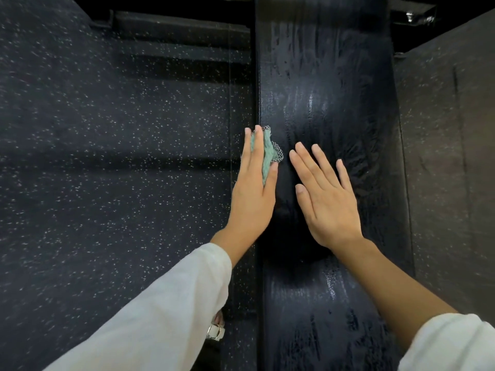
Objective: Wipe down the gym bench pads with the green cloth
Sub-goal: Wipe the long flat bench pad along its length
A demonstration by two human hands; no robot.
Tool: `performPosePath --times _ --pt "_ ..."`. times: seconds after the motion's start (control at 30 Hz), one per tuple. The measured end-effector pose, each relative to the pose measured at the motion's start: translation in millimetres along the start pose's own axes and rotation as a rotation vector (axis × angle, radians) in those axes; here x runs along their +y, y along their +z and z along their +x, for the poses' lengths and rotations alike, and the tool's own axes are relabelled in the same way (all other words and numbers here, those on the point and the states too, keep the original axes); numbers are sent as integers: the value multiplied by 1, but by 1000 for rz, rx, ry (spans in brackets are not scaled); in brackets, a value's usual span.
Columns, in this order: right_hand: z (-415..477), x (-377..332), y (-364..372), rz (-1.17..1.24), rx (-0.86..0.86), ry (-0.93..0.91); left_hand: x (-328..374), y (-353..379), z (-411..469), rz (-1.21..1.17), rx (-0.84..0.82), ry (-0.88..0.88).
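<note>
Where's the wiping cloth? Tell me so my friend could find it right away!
Find the long black bench pad running up the middle, covered in wipe streaks. At its left edge, the left hand presses flat on a small crumpled cloth. It is the only pale green thing there, with a dark speckled trim.

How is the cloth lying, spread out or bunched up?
Bunched up. The cloth is a crumpled wad under the left hand, pressed at the left edge of the pad; only a small part shows.
</note>
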State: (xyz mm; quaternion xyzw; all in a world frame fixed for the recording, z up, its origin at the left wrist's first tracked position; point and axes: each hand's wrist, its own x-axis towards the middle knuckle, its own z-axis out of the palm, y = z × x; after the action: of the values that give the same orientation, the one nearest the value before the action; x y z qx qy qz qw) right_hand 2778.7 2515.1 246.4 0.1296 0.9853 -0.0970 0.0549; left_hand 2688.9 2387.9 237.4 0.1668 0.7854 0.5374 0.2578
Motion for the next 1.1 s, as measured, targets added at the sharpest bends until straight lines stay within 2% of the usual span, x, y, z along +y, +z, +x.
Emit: performPosePath --times 0.3,0.73,1.1 --pt "0 -1 0 -9 22 7 -7 3 -48 0 -37 82" --pt "2 1 2 -10 38 0 -15 17 -131 -10 -61 -10" --pt "1 -2 4 16 58 10 -21 19 -110 -69 -14 -5"
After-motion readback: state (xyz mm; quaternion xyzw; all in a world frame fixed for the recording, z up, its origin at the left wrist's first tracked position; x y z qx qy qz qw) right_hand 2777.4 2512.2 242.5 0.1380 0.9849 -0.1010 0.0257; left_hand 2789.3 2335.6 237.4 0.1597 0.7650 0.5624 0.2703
